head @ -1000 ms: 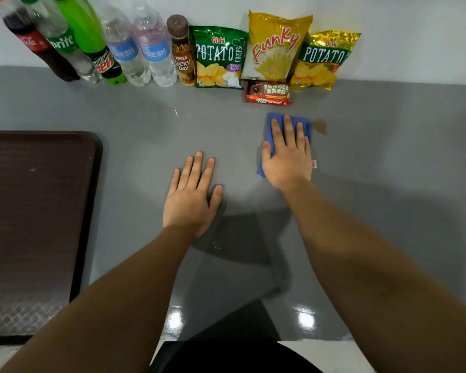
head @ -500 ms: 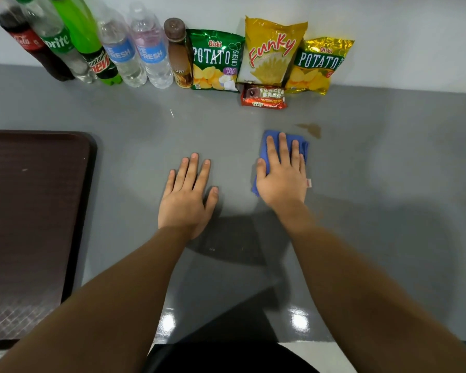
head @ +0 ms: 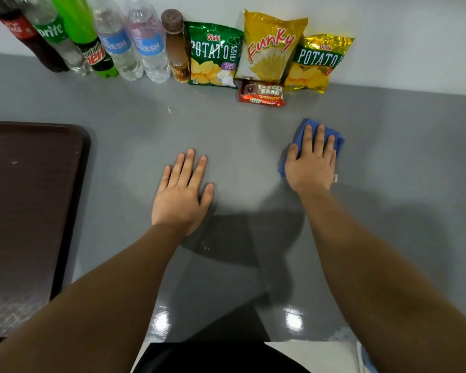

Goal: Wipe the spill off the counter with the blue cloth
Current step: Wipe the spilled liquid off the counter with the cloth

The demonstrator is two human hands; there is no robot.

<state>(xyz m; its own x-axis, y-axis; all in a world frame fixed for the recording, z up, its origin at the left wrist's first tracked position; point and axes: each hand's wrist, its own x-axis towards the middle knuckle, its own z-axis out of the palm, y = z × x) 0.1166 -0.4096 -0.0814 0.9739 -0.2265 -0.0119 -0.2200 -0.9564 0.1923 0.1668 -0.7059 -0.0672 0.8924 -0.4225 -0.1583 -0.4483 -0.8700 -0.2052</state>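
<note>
The blue cloth [head: 338, 143] lies flat on the grey counter [head: 242, 141], right of centre. My right hand [head: 311, 164] presses down on it with fingers spread, covering most of it; only its far and left edges show. No brown spill is visible around the cloth; the spot under it is hidden. My left hand [head: 182, 189] rests palm-down on the bare counter to the left, holding nothing, about a hand's width from the cloth.
A dark brown tray [head: 24, 211] fills the counter's left side. Along the back wall stand several drink bottles [head: 119, 47] and three crisp bags [head: 272, 47], with a red snack bar pack [head: 262, 94] in front. The counter's front edge runs beside my body.
My right hand slid the cloth away and to the right, over the small brown spill, which no longer shows. The left hand stayed flat in place.
</note>
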